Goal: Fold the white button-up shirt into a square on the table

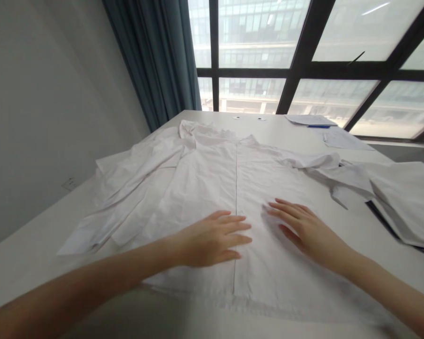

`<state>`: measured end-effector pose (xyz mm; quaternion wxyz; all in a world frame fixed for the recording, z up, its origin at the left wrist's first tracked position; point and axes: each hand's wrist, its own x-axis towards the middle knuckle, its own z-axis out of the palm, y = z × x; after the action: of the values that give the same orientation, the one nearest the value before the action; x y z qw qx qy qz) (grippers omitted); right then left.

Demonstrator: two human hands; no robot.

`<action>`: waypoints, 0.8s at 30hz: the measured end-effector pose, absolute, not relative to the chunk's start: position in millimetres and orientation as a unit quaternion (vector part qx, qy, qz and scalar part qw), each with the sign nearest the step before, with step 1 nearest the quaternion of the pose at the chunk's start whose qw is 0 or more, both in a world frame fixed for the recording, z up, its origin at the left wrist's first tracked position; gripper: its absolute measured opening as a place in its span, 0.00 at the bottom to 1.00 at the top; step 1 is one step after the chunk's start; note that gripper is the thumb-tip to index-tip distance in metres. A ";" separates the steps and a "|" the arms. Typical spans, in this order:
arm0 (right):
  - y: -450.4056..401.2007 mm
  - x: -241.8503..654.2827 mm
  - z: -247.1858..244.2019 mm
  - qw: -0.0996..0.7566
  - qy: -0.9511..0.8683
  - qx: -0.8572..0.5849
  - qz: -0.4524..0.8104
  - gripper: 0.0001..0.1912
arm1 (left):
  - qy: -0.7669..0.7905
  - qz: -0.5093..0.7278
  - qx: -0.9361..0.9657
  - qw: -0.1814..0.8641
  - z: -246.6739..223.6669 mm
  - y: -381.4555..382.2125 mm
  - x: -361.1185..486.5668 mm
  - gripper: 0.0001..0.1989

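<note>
A white long-sleeved shirt (pixel 205 183) lies spread on the white table (pixel 268 123), its collar toward the window and its hem toward me. A straight front seam runs down its middle. My left hand (pixel 212 239) rests palm down on the lower front, fingers spread and crossing the seam. Right of the seam, my right hand (pixel 300 228) is over the cloth with its fingers stretched out, slightly blurred. Neither hand grips anything. One sleeve is folded along the left side; the other reaches out to the right.
Another white cloth (pixel 406 188) lies at the right table edge, with a dark strip under it. Papers (pixel 348 139) and a blue pen (pixel 318 126) are at the back right. Behind the table are a blue curtain (pixel 155 56) and a window; a wall stands left.
</note>
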<state>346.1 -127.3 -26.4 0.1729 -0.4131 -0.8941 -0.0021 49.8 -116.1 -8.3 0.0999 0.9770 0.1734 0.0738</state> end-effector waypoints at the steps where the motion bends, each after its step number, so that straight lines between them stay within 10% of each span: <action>1: -114.0 342.9 -29.3 0.168 -0.894 -0.416 -0.014 0.23 | 0.189 0.085 0.975 0.077 -8.8 -105.0 56.9 0.19; 7: -41.9 319.5 -49.9 0.135 -0.878 -0.458 -0.034 0.25 | 0.339 0.066 0.938 0.021 -40.3 -61.2 83.9 0.37; 24: 108.7 354.5 -66.0 0.063 -0.779 -0.624 0.002 0.29 | 0.321 0.059 0.943 0.062 -51.7 -66.9 79.8 0.44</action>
<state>354.5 108.7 -66.0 0.0630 -0.6241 -0.7788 0.0020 79.8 -66.9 -51.7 0.0621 0.9431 0.3213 0.0590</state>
